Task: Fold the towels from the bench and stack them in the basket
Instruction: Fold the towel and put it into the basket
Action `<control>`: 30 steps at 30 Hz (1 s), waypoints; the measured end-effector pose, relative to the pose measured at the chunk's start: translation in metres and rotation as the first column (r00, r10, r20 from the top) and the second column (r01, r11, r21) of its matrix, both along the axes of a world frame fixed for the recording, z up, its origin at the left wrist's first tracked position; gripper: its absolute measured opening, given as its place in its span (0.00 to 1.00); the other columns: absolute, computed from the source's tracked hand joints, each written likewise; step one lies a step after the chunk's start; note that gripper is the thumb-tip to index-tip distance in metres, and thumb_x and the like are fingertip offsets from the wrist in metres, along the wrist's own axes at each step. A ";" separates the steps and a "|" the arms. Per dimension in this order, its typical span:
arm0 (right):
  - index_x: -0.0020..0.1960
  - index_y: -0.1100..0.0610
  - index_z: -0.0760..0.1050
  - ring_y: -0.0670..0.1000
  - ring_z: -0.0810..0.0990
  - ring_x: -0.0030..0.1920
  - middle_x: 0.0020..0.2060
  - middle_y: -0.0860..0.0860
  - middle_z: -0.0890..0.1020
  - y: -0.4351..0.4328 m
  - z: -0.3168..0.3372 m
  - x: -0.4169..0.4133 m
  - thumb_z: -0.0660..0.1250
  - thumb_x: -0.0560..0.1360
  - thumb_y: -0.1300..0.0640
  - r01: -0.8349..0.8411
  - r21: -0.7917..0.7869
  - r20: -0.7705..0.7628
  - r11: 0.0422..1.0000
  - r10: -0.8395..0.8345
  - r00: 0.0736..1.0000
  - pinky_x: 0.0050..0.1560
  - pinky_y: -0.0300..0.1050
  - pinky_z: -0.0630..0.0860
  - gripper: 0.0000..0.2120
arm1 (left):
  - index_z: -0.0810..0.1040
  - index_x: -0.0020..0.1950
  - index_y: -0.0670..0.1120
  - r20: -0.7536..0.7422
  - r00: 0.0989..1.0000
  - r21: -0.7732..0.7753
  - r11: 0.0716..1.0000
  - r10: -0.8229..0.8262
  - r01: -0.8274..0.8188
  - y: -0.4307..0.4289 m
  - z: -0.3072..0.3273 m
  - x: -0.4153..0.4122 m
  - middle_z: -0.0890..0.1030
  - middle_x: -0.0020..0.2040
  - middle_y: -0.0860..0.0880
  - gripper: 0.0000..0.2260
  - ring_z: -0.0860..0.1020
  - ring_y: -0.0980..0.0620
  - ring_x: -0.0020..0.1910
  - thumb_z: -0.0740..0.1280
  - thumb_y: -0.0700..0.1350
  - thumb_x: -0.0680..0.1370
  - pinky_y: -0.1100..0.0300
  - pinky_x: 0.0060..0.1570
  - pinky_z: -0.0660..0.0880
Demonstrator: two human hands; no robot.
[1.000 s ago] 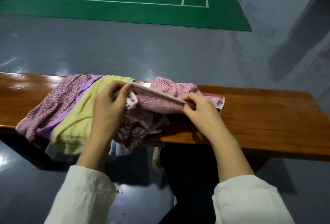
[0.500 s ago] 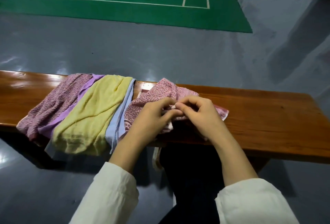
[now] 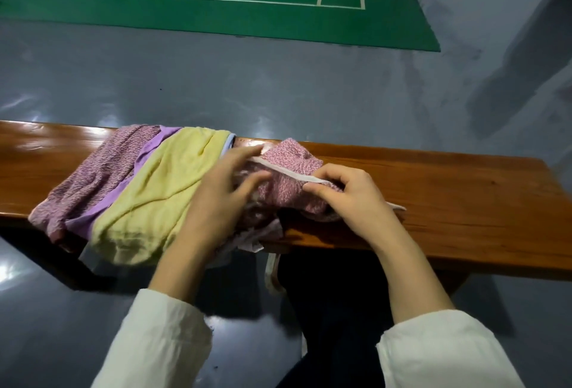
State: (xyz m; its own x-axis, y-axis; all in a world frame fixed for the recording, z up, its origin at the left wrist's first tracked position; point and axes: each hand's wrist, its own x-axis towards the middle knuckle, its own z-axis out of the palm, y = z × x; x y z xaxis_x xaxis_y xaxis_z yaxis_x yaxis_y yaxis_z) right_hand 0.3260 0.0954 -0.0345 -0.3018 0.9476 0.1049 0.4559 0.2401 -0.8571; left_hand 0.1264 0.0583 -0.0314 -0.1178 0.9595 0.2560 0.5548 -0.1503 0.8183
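A pink speckled towel (image 3: 291,167) with a pale hem lies bunched on the wooden bench (image 3: 448,189) in front of me. My right hand (image 3: 349,198) pinches its pale hem at the towel's right side. My left hand (image 3: 223,189) hovers over the towel's left part with fingers spread and blurred, holding nothing that I can see. Left of it lie a yellow towel (image 3: 154,195), a purple one (image 3: 136,164) and a mauve speckled one (image 3: 96,177), overlapping and hanging over the bench's near edge. No basket is in view.
The bench runs across the view, with bare wood on its right half. Behind it is grey floor and a green court mat (image 3: 216,0). My dark-clothed legs (image 3: 334,310) are under the bench's near edge.
My left hand has let go of the pink towel's hem and moved left with its fingers spread. My right hand still pinches the hem, which is stretched out leftward again.
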 end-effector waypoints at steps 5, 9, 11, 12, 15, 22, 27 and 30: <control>0.38 0.44 0.79 0.48 0.80 0.42 0.37 0.45 0.82 -0.004 -0.003 0.000 0.70 0.71 0.59 -0.040 -0.004 0.062 0.999 0.041 0.997 0.46 0.52 0.78 0.10 | 0.80 0.53 0.52 -0.095 0.962 -0.129 0.962 -0.255 0.242 0.007 -0.002 0.041 0.82 0.44 0.54 0.07 0.78 0.61 0.43 0.70 0.49 0.75 0.74 0.41 0.71; 0.38 0.46 0.78 0.50 0.81 0.41 0.36 0.46 0.82 0.000 -0.008 0.006 0.73 0.69 0.54 0.063 -0.051 0.074 0.997 -0.059 0.996 0.46 0.55 0.79 0.05 | 0.79 0.39 0.48 -0.175 0.984 -0.014 0.999 0.027 -0.030 0.010 -0.008 0.012 0.78 0.34 0.53 0.06 0.75 0.59 0.35 0.71 0.47 0.75 0.71 0.36 0.67; 0.38 0.44 0.77 0.52 0.80 0.42 0.37 0.45 0.82 0.004 -0.009 0.009 0.71 0.68 0.52 0.133 -0.014 0.122 0.991 -0.130 0.984 0.47 0.56 0.78 0.04 | 0.78 0.39 0.47 -0.159 0.972 0.010 0.985 0.172 -0.172 0.011 -0.010 -0.010 0.77 0.34 0.54 0.07 0.74 0.58 0.34 0.70 0.46 0.75 0.72 0.36 0.66; 0.38 0.45 0.77 0.52 0.79 0.43 0.37 0.45 0.82 0.004 -0.008 0.010 0.72 0.68 0.50 0.157 0.000 0.133 0.988 -0.156 0.979 0.47 0.55 0.77 0.04 | 0.78 0.39 0.46 -0.147 0.959 0.011 0.969 0.244 -0.245 0.011 -0.011 -0.019 0.78 0.34 0.53 0.07 0.74 0.58 0.34 0.70 0.46 0.76 0.73 0.35 0.66; 0.37 0.48 0.77 0.51 0.78 0.43 0.37 0.45 0.81 0.003 -0.004 0.008 0.75 0.67 0.49 0.174 -0.006 0.160 0.985 -0.171 0.972 0.45 0.51 0.76 0.08 | 0.79 0.41 0.44 -0.097 0.918 -0.016 0.922 0.385 -0.388 0.011 -0.012 -0.036 0.78 0.34 0.52 0.08 0.74 0.59 0.34 0.69 0.46 0.77 0.75 0.32 0.65; 0.37 0.55 0.79 0.40 0.75 0.31 0.29 0.44 0.79 -0.002 0.002 0.014 0.74 0.69 0.63 0.221 -0.164 -0.188 0.961 -0.251 0.950 0.36 0.38 0.71 0.07 | 0.74 0.56 0.46 0.158 0.865 -0.099 0.879 0.476 -0.466 0.011 -0.005 -0.026 0.77 0.53 0.49 0.07 0.75 0.56 0.48 0.63 0.43 0.79 0.74 0.38 0.66; 0.38 0.56 0.81 0.45 0.78 0.36 0.32 0.47 0.81 -0.007 0.006 -0.006 0.73 0.69 0.65 0.154 -0.214 -0.368 0.965 -0.226 0.902 0.39 0.39 0.73 0.06 | 0.78 0.50 0.43 0.443 0.889 -0.002 0.992 0.115 -0.127 0.000 0.031 0.033 0.80 0.47 0.47 0.13 0.77 0.61 0.43 0.59 0.30 0.73 0.72 0.42 0.71; 0.41 0.57 0.82 0.47 0.80 0.36 0.34 0.50 0.84 -0.012 0.011 -0.018 0.68 0.72 0.69 0.038 -0.365 -0.568 0.930 -0.255 0.782 0.37 0.38 0.76 0.09 | 0.80 0.44 0.43 0.598 0.802 -0.046 0.999 0.011 0.021 -0.004 0.033 0.067 0.81 0.40 0.46 0.12 0.79 0.54 0.41 0.59 0.31 0.74 0.62 0.42 0.75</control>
State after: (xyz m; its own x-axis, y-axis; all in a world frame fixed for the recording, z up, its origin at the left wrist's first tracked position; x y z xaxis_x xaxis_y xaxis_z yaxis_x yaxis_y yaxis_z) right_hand 0.3076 0.0834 -0.0240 -0.1344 0.9862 -0.0966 -0.1672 -0.1187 -0.9788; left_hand 0.1929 0.0542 0.0020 -0.2274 0.9696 0.0908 -0.0471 -0.1041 0.9935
